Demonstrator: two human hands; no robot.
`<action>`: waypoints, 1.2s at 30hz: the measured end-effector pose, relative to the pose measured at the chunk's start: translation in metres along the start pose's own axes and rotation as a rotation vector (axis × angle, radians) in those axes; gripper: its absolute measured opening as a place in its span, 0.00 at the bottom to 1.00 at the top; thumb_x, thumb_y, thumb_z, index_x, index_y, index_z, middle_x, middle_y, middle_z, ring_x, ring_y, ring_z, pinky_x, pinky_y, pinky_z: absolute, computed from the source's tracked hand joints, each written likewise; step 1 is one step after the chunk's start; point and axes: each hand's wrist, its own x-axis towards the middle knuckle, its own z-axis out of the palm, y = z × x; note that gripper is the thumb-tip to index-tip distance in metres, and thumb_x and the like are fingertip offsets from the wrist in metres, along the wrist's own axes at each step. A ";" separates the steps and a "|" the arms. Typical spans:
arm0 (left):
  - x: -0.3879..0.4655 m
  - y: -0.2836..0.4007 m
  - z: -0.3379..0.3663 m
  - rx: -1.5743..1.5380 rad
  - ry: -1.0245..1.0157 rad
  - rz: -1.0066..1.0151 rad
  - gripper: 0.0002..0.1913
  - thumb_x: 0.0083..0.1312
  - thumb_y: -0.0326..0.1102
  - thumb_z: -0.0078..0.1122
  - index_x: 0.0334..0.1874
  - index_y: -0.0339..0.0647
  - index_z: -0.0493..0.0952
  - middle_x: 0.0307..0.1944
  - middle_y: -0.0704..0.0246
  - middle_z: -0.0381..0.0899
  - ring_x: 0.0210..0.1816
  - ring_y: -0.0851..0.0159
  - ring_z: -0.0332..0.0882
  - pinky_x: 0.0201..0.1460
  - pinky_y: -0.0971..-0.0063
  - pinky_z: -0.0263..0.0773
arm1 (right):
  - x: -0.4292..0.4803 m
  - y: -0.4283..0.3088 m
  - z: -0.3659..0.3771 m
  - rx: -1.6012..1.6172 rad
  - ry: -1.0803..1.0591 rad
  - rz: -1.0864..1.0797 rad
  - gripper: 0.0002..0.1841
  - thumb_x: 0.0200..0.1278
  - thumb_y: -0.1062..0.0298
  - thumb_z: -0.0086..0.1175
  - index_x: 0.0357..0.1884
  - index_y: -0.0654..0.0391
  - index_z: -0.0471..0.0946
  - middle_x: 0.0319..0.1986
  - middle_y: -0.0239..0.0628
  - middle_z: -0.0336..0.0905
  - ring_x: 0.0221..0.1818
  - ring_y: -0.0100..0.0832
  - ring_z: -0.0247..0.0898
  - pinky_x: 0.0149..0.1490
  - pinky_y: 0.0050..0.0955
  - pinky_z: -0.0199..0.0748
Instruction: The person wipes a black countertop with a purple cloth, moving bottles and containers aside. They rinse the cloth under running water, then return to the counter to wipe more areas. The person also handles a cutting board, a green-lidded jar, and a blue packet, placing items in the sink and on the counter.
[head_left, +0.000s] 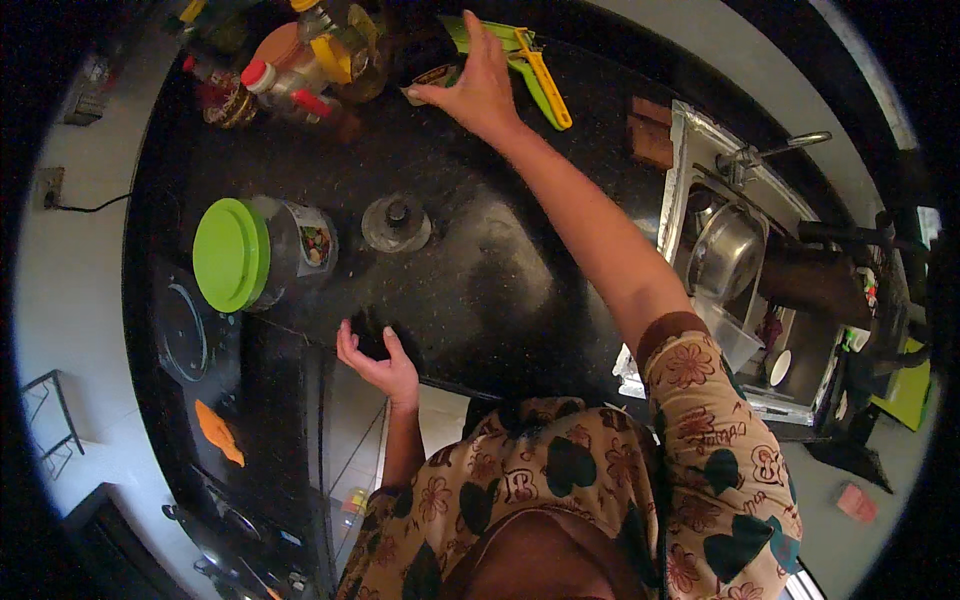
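Observation:
My right hand reaches over the far part of the black countertop, fingers and thumb spread. Close to its thumb is a small dark item with a label; whether they touch is unclear. Just right of that hand lie a yellow-handled peeler and a green-handled tool, beside a green flat piece. My left hand hovers at the counter's near edge, empty, fingers curved apart. Ahead of it stand a clear jar with a green lid and a small clear container with a dark knob.
Bottles and jars cluster at the far left, among them a red-capped bottle. To the right, a steel sink holds a metal pot. Brown blocks sit by its rim. An orange cloth lies on the left.

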 end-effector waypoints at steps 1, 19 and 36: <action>-0.003 0.002 0.002 0.004 0.002 -0.009 0.30 0.63 0.30 0.60 0.66 0.35 0.59 0.63 0.57 0.59 0.62 0.57 0.61 0.65 0.64 0.56 | 0.008 0.005 0.004 0.045 -0.047 -0.002 0.57 0.33 0.54 0.76 0.68 0.59 0.55 0.57 0.54 0.65 0.61 0.50 0.63 0.63 0.41 0.63; 0.014 -0.006 0.006 0.014 -0.021 0.025 0.29 0.63 0.27 0.58 0.66 0.36 0.60 0.65 0.57 0.57 0.62 0.57 0.59 0.65 0.62 0.55 | 0.022 0.029 0.023 0.167 -0.308 0.093 0.53 0.34 0.57 0.76 0.67 0.54 0.59 0.60 0.46 0.66 0.63 0.44 0.63 0.64 0.36 0.64; 0.028 0.002 -0.020 0.018 0.002 -0.015 0.27 0.59 0.24 0.59 0.62 0.33 0.63 0.61 0.54 0.60 0.64 0.51 0.60 0.67 0.60 0.56 | -0.001 -0.059 0.058 0.165 -0.272 0.151 0.55 0.32 0.58 0.77 0.67 0.54 0.57 0.57 0.49 0.65 0.58 0.50 0.66 0.60 0.40 0.68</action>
